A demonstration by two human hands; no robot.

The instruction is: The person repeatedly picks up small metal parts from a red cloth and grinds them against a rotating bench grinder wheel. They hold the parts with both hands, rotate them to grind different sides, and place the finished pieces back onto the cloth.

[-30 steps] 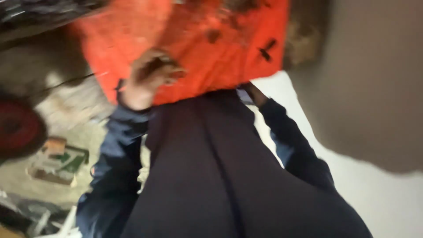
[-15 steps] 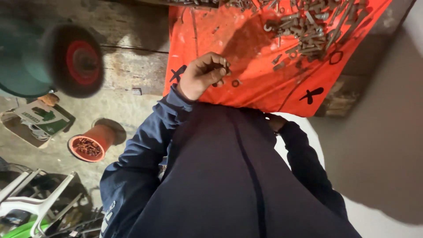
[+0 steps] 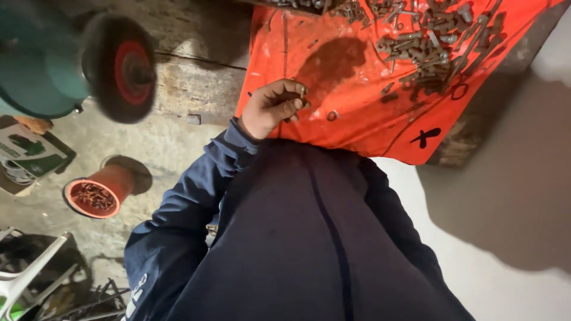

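One hand in view, the left hand (image 3: pixel 275 108), fingers curled shut around a few small dark metal pieces (image 3: pixel 299 95), likely bolts; exact count can't be told. It sits over the near left part of an orange sheet (image 3: pixel 357 128) covering the tabletop. The right hand is hidden behind the person's dark navy torso (image 3: pixel 309 238); whether it is open or closed can't be told. One pile of rusty grey bolts and screws (image 3: pixel 425 41) lies far right on the sheet, too many to count, well apart from the hand. One small metal ring (image 3: pixel 332 115) lies just right of the hand, and one larger ring (image 3: pixel 458 91) near the pile's edge. One black cross mark (image 3: pixel 426 137) at the sheet's near right corner. The sheet is smooth, stained, plastic-looking. On the concrete floor to the left: one orange round pot (image 3: pixel 101 190) filled with small rusty pieces, one black wheel with red hub (image 3: pixel 122 65) on a teal body, one cardboard box (image 3: pixel 30 156). White plastic frame (image 3: pixel 27 273) at near left.
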